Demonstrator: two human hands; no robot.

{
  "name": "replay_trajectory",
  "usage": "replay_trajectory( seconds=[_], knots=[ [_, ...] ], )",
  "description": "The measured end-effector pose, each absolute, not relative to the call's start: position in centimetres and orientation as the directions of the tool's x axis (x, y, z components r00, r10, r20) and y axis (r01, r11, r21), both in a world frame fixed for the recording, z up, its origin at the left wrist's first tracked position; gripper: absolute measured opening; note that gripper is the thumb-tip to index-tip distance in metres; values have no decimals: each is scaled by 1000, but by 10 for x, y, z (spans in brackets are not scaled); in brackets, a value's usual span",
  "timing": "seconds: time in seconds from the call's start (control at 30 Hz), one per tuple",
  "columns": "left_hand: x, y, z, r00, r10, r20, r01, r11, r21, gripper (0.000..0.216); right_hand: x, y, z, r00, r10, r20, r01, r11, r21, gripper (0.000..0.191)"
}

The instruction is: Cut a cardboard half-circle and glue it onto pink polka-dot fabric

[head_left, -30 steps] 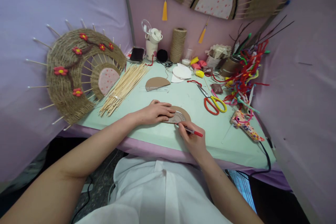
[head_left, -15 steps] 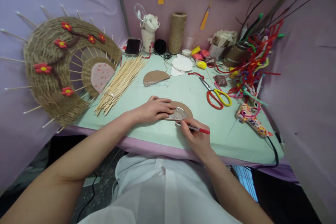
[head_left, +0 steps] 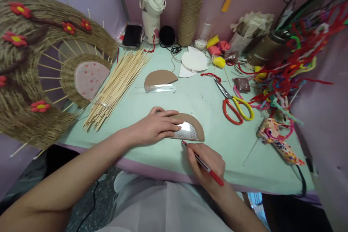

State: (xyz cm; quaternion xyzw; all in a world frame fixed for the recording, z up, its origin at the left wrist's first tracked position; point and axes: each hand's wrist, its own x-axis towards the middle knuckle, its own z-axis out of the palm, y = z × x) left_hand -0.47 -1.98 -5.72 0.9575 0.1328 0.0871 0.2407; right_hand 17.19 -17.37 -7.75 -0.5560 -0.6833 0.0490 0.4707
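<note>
My left hand (head_left: 155, 126) lies flat, fingers together, pressing a clear protractor (head_left: 187, 131) onto a brown cardboard half-circle (head_left: 196, 124) on the pale green table (head_left: 206, 116). My right hand (head_left: 207, 165) grips a red pen (head_left: 204, 165) near the table's front edge. The pen's tip touches the straight lower edge of the cardboard, just below the protractor.
A second cardboard half-circle (head_left: 160, 78) with a clear ruler (head_left: 160, 87) lies further back. A bundle of bamboo sticks (head_left: 115, 87) and a woven fan (head_left: 40, 65) sit left. Scissors (head_left: 235, 105), a glue gun (head_left: 280, 145) and pipe cleaners (head_left: 285, 76) are right; a twine spool (head_left: 190, 14) stands behind.
The camera has dipped and moved closer to the table. My right hand has drawn back toward the front edge, with the pen tip now at the cardboard's lower edge. My left hand stays pressed down.
</note>
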Motion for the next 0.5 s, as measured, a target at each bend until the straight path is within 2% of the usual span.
replay_trajectory(
  seconds=[0.3, 0.5],
  knots=[
    [-5, -17, -58, 951, 288, 110, 201, -850, 486, 27, 173, -172, -78, 33, 829, 558, 701, 379, -604, 19],
    [-5, -17, -56, 950, 305, 64, 231, -827, 513, 29, 173, -172, -78, 27, 831, 556, 707, 378, -598, 23]
  ],
)
